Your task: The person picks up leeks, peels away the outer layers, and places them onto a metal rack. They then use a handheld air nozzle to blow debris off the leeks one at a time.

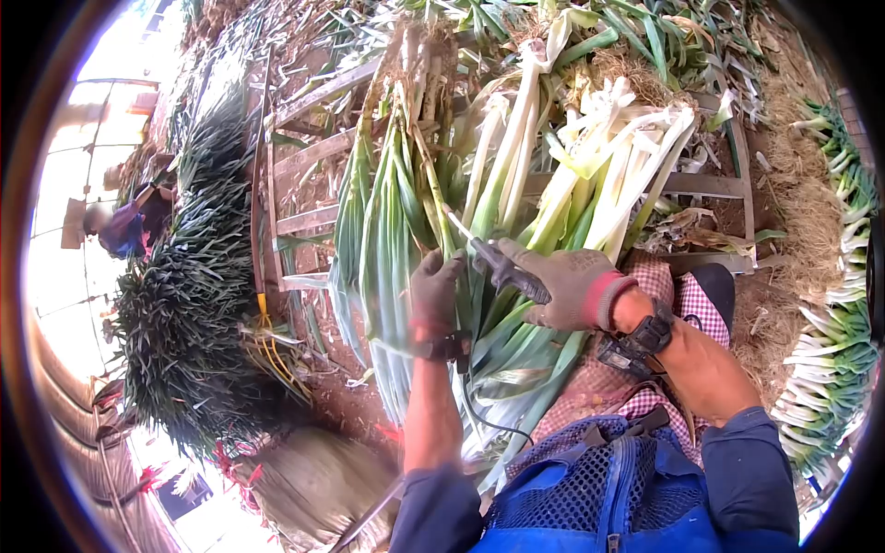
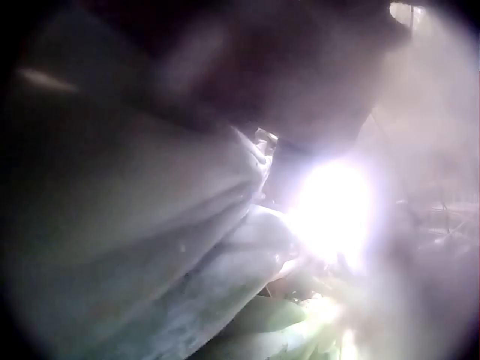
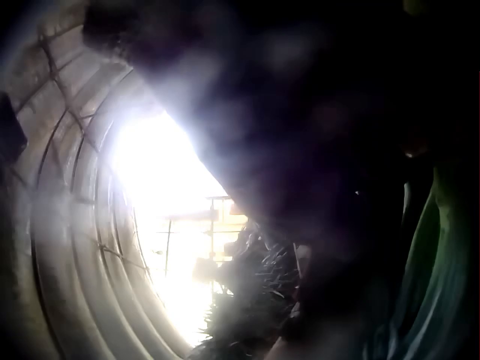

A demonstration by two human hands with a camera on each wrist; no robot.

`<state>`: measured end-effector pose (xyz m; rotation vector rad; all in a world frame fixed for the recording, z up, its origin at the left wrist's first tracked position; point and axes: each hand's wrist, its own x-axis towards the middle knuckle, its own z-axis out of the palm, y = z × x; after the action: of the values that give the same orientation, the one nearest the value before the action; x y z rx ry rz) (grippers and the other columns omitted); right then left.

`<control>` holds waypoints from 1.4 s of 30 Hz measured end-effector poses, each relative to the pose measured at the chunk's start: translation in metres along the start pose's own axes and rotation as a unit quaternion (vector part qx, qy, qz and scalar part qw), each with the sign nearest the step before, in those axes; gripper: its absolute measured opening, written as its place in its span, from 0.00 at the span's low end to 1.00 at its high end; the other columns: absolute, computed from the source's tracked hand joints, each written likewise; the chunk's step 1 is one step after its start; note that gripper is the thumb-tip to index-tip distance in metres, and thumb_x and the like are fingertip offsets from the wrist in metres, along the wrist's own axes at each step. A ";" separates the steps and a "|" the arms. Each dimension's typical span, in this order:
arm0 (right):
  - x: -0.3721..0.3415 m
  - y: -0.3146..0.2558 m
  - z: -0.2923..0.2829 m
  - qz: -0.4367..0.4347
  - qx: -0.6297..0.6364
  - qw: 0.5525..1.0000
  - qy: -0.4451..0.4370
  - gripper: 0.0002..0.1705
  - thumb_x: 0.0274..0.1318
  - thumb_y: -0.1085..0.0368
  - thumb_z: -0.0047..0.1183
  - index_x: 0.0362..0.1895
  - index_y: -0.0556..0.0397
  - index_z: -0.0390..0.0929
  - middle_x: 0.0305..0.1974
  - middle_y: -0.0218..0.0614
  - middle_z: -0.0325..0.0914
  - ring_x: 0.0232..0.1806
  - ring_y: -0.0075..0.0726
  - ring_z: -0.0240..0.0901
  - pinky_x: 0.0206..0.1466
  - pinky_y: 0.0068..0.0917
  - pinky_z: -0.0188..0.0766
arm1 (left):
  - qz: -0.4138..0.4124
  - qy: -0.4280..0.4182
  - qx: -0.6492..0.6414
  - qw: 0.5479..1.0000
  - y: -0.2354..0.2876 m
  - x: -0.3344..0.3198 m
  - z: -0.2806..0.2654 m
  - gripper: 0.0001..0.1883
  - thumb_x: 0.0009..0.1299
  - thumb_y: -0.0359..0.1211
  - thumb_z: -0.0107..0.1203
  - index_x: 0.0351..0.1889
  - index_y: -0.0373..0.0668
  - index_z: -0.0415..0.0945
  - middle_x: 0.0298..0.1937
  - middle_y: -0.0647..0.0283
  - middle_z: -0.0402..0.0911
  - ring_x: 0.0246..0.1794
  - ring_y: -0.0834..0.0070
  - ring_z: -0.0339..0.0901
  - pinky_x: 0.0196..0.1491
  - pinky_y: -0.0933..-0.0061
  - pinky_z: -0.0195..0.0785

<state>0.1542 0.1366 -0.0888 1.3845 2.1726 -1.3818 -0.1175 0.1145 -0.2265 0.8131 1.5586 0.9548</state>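
Observation:
My gloved right hand grips a black-handled tool whose thin metal shaft points up and left over the leeks. Close to that tip, my gloved left hand has its fingers curled at a leek stalk. Broad green leaves fan out beside and below the left hand. Peeled, pale leeks lie beyond the right hand with their white ends pointing away from me. In the left wrist view, a blurred leaf runs beneath the dark hand. Glare and darkness hide most of the right wrist view.
A slatted wooden rack supports the leeks. A large heap of dark green leeks lies left, with a person behind it. A row of trimmed leeks runs along the right. A cord hangs near my left wrist.

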 end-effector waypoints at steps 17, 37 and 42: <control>0.030 0.013 -0.032 0.029 0.033 0.992 0.120 0.60 0.60 0.45 0.69 0.89 0.36 0.49 0.52 0.53 0.88 0.56 0.61 0.86 0.63 0.52 0.78 | -0.021 -0.027 0.082 0.996 0.015 -0.009 0.003 0.11 0.74 0.27 0.69 0.53 0.35 0.87 0.41 0.72 0.88 0.38 0.84 0.81 0.44 0.79 0.73; 0.106 -0.009 -0.070 0.042 -0.008 0.982 0.181 0.52 0.62 0.54 0.62 0.88 0.33 0.55 0.51 0.51 0.89 0.54 0.57 0.88 0.61 0.51 0.81 | -0.012 -0.024 0.146 0.989 0.004 -0.015 0.012 0.12 0.75 0.27 0.70 0.54 0.35 0.86 0.42 0.72 0.89 0.40 0.85 0.82 0.45 0.79 0.75; 0.072 0.003 -0.056 0.042 0.029 0.997 0.056 0.60 0.59 0.48 0.70 0.89 0.28 0.49 0.44 0.43 0.89 0.44 0.49 0.88 0.51 0.44 0.81 | -0.005 0.034 0.140 0.989 0.000 -0.017 0.012 0.12 0.80 0.35 0.66 0.54 0.35 0.87 0.43 0.72 0.89 0.41 0.86 0.81 0.46 0.80 0.74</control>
<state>0.1341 0.2240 -0.1046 1.5926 2.1301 -1.3764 -0.1030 0.1011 -0.2202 0.9755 1.7810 0.7718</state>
